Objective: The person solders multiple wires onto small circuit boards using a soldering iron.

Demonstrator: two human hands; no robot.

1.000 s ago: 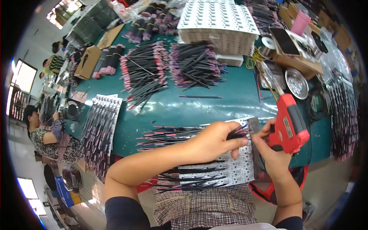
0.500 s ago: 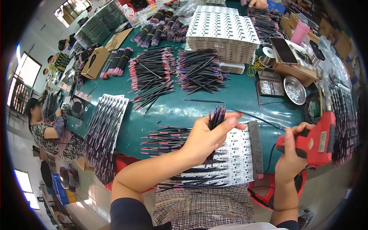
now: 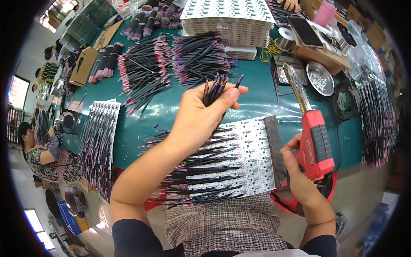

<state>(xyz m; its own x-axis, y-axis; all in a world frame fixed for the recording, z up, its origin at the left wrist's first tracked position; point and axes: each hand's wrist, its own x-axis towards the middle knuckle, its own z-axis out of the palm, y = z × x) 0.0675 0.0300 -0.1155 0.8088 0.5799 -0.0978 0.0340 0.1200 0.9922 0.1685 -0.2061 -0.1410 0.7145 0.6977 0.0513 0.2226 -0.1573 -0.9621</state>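
My left hand (image 3: pixel 205 107) is closed around a bundle of black-sleeved wires (image 3: pixel 216 89), their coloured ends pointing up. One wire (image 3: pixel 240 80) stands apart between its thumb and forefinger. Below that hand lies a white circuit board sheet (image 3: pixel 257 150) with rows of black wires (image 3: pixel 214 177) across its left part. My right hand (image 3: pixel 302 180) grips a red and grey soldering gun (image 3: pixel 314 143) at the sheet's right. The gun's metal barrel (image 3: pixel 299 92) slants up and left, its tip near the flat metal case.
A dark bar (image 3: pixel 274 145) borders the sheet's right edge. Farther back are wire piles (image 3: pixel 147 68), stacked boards (image 3: pixel 227 30), a solder spool (image 3: pixel 284 38), a metal dish (image 3: pixel 320 79) and a phone (image 3: pixel 305 32). A co-worker (image 3: pixel 43 150) sits at left; another person's hand (image 3: pixel 291 4) shows at the top.
The soldering gun has swung leftward, and its barrel now slants over the table. My left hand has turned, raising the wire ends, with one wire now separated at the fingertips. The view has shifted.
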